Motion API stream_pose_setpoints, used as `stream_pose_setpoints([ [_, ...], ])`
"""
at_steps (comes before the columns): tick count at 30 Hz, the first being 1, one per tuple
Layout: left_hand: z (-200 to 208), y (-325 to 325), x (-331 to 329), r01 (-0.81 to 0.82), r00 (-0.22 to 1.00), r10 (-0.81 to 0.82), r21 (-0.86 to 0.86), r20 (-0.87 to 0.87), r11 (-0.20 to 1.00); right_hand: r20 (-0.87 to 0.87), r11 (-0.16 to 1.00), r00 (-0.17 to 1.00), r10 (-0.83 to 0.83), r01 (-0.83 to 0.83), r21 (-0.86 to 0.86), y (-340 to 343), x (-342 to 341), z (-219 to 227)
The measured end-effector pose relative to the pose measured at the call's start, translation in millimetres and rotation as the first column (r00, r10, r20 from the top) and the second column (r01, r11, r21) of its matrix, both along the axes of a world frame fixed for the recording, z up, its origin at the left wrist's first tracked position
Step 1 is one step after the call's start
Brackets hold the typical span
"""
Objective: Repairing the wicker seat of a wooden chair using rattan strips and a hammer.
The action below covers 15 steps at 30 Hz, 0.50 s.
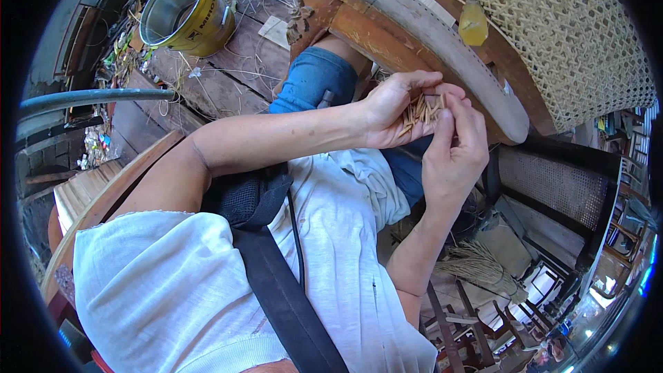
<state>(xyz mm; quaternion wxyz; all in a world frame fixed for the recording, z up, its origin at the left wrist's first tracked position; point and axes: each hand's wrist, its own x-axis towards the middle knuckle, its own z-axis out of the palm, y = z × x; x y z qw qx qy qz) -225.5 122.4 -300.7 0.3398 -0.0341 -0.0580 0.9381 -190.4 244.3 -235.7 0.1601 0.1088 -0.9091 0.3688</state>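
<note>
My left hand (390, 110) is cupped palm up, cradling a small heap of thin wooden pegs (419, 112). Over that palm, my right hand (457, 141) has its thumb and fingers pinched together at the heap's right side, with a peg end showing at the fingertips. Just beyond both hands lies a curved wooden frame (394, 38) with a greyish rail (442, 38) that has a row of small holes along it. A woven cane panel (552, 27) spreads across the upper right. A yellow translucent lump (473, 23) rests at the end of a thin pale strand near the rail.
A yellow metal bucket (207, 31) stands on dark floorboards (238, 62) strewn with cane scraps. A grey-green curved bar (97, 99) juts in from the left. At right are a black-framed cane chair (559, 173), a bundle of cane strands (476, 262) and several wooden frames (469, 324).
</note>
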Motion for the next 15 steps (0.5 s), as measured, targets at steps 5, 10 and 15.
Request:
stream_pose_setpoints([
  [5, 5, 8, 2, 0.014, 0.997, -0.023, -0.121, -0.076, 0.993, 0.194, 0.989, 0.974, -0.117, 0.133, -0.071, 7, -1, 0],
  [10, 24, 14, 6, -0.046, 0.997, 0.064, -0.301, 0.050, 0.952, 0.116, 0.971, 0.986, -0.121, 0.142, -0.195, 8, -5, -7],
  [15, 24, 16, 3, -0.048, 0.996, 0.073, -0.368, 0.054, 0.929, 0.032, 0.963, 0.994, -0.109, 0.113, -0.243, 13, -7, -12],
])
